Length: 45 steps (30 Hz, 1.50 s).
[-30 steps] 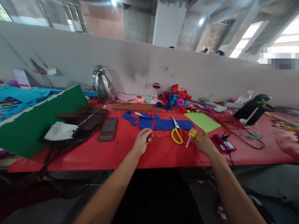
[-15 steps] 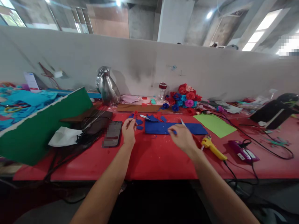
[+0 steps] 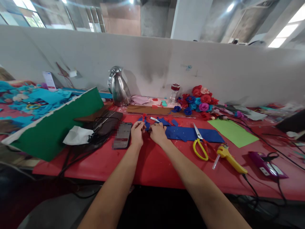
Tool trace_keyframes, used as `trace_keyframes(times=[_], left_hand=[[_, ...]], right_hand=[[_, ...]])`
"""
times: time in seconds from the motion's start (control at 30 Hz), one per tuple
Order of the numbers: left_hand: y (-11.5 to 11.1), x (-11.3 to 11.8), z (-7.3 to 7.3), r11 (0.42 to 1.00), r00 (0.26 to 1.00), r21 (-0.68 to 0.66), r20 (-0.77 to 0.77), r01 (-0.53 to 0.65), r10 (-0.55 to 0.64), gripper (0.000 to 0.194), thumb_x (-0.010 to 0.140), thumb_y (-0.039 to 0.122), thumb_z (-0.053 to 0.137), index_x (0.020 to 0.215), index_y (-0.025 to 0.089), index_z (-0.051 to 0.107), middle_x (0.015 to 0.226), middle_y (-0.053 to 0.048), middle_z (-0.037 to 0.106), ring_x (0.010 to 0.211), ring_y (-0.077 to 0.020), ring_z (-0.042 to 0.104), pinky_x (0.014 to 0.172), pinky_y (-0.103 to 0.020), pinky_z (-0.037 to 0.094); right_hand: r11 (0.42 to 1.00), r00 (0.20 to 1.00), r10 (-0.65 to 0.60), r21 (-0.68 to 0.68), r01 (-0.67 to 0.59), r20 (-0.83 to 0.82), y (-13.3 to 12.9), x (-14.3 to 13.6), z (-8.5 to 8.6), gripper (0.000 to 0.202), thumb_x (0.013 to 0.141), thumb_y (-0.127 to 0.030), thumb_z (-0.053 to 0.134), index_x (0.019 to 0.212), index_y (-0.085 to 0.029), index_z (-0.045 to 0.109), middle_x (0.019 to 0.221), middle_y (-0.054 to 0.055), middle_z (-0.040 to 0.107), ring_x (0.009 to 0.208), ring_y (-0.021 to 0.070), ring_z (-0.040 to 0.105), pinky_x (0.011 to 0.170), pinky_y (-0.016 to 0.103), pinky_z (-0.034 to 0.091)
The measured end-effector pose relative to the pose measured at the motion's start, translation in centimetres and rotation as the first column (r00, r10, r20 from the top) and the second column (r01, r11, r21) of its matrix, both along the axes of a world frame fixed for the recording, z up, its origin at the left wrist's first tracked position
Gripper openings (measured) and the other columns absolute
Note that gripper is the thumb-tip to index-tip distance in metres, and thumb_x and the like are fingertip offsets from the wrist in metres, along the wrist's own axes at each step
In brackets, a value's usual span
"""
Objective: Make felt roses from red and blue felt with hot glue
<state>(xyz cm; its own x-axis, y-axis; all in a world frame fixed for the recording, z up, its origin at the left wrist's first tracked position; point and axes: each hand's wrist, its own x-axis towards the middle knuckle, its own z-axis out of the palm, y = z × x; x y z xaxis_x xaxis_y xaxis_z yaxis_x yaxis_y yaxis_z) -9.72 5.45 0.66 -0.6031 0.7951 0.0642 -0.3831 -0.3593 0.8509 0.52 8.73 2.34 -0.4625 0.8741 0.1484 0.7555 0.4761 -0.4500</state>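
Pinching the red piece (image 3: 144, 116) between thumb and fingers of the left hand (image 3: 137, 132), at about 1 o'clock from the palm, and letting it stand up above the fingertips. Hiding its lower end inside this grip, so cannot make out its full shape.

Placing the right hand (image 3: 158, 131) just beside, at 3 o'clock from the left one, with bent fingers over or against the blue scraps (image 3: 164, 121); cannot say which. Cannot tell the state of the right grip either, because of fingertips covered by the back of the hand.

Covering also, with the right hand, the near end of the blue strip (image 3: 195, 133), spread out towards 3 o'clock.

Lying at 4 o'clock from the right hand: scissors (image 3: 199, 136), with blades across the strip and a red handle hard to separate from the red table (image 3: 171, 168); farther, the glue gun (image 3: 230, 158). Resting at 9 o'clock from the left hand: the phone (image 3: 124, 135), blurred along one side. Cut off by the picture edge, far at 3 o'clock: a dark object (image 3: 292, 122), not recognisable.
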Motion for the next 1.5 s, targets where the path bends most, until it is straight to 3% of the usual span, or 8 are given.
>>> trace_keyframes(times=[0.2,0.43,0.63,0.87,0.97,1.23,1.37,1.5], left_hand=[[-0.2,0.7,0.2,0.996,0.996,-0.029,-0.009,0.087,-0.088,0.017,0.061,0.025,0.073,0.061,0.017,0.058,0.051,0.004,0.054,0.047,-0.0065,0.042,0.046,-0.018,0.03],[-0.9,2.2,1.0,0.979,0.981,-0.073,-0.016,0.191,-0.193,0.02,0.055,0.026,0.076,0.06,0.017,0.059,0.052,0.003,0.055,0.048,-0.0067,0.042,0.046,-0.018,0.028],[1.5,4.6,2.3,0.957,0.962,-0.104,-0.013,0.271,-0.274,0.025,0.052,0.028,0.078,0.062,0.017,0.057,0.055,0.005,0.052,0.045,-0.0049,0.038,0.045,-0.019,0.027],[2.6,6.5,2.0,0.924,0.93,-0.184,-0.091,0.336,-0.357,0.023,0.056,0.028,0.081,0.07,0.016,0.068,0.057,0.005,0.052,0.046,-0.0044,0.033,0.046,-0.02,0.021],[2.4,6.5,1.9,0.919,0.923,-0.189,-0.108,0.347,-0.37,0.026,0.057,0.034,0.082,0.07,0.016,0.068,0.057,0.006,0.05,0.047,-0.0046,0.032,0.046,-0.02,0.022],[2.8,6.3,2.1,0.929,0.931,-0.2,-0.132,0.31,-0.339,0.022,0.056,0.029,0.083,0.067,0.016,0.069,0.06,0.005,0.055,0.047,-0.0041,0.032,0.045,-0.021,0.022],[3.2,5.8,2.1,0.94,0.949,-0.167,-0.057,0.298,-0.311,0.027,0.054,0.031,0.085,0.068,0.016,0.067,0.056,0.007,0.051,0.044,-0.003,0.03,0.042,-0.02,0.019],[3.5,5.3,2.1,0.942,0.954,-0.155,0.014,0.298,-0.3,0.034,0.049,0.034,0.088,0.064,0.015,0.064,0.056,0.007,0.048,0.043,-0.0016,0.029,0.041,-0.019,0.019]], right_hand=[[0.998,0.93,-0.001,-0.06,-0.022,-0.367,0.6,3.5,0.2,0.003,0.082,-0.023,0.056,0.08,-0.022,0.058,0.082,0.003,0.068,0.079,0.0189,0.06,0.077,0.032,0.044],[0.981,0.662,-0.115,-0.188,-0.039,-0.741,2.4,7.0,-0.6,0.015,0.068,-0.032,0.059,0.075,-0.024,0.048,0.065,-0.003,0.056,0.062,0.0159,0.058,0.064,0.029,0.047],[0.954,0.451,-0.181,-0.268,-0.135,-0.874,2.7,7.8,-1.3,0.029,0.062,-0.036,0.066,0.083,-0.023,0.052,0.07,-0.003,0.057,0.063,0.0152,0.061,0.065,0.03,0.051],[0.935,0.33,-0.227,-0.299,-0.188,-0.916,3.3,8.0,-1.2,0.027,0.064,-0.032,0.068,0.088,-0.023,0.057,0.078,-0.002,0.062,0.068,0.0137,0.061,0.07,0.029,0.052],[0.93,0.332,-0.217,-0.298,-0.215,-0.918,3.4,7.9,-1.3,0.026,0.063,-0.027,0.069,0.086,-0.024,0.058,0.08,-0.002,0.062,0.07,0.0137,0.06,0.07,0.028,0.051],[0.97,0.577,-0.141,-0.229,-0.083,-0.805,2.0,7.6,-1.2,0.021,0.071,-0.02,0.06,0.092,-0.023,0.06,0.088,0.0,0.068,0.078,0.0154,0.063,0.074,0.029,0.049],[0.969,0.521,-0.183,-0.242,-0.046,-0.834,1.9,7.6,-0.8,0.017,0.072,-0.024,0.06,0.089,-0.022,0.06,0.083,0.001,0.066,0.077,0.0156,0.062,0.074,0.029,0.051],[0.935,0.459,-0.309,-0.353,-0.01,-0.833,3.0,7.4,0.3,0.01,0.07,-0.025,0.059,0.079,-0.022,0.059,0.073,-0.001,0.063,0.066,0.0141,0.06,0.067,0.027,0.051]])
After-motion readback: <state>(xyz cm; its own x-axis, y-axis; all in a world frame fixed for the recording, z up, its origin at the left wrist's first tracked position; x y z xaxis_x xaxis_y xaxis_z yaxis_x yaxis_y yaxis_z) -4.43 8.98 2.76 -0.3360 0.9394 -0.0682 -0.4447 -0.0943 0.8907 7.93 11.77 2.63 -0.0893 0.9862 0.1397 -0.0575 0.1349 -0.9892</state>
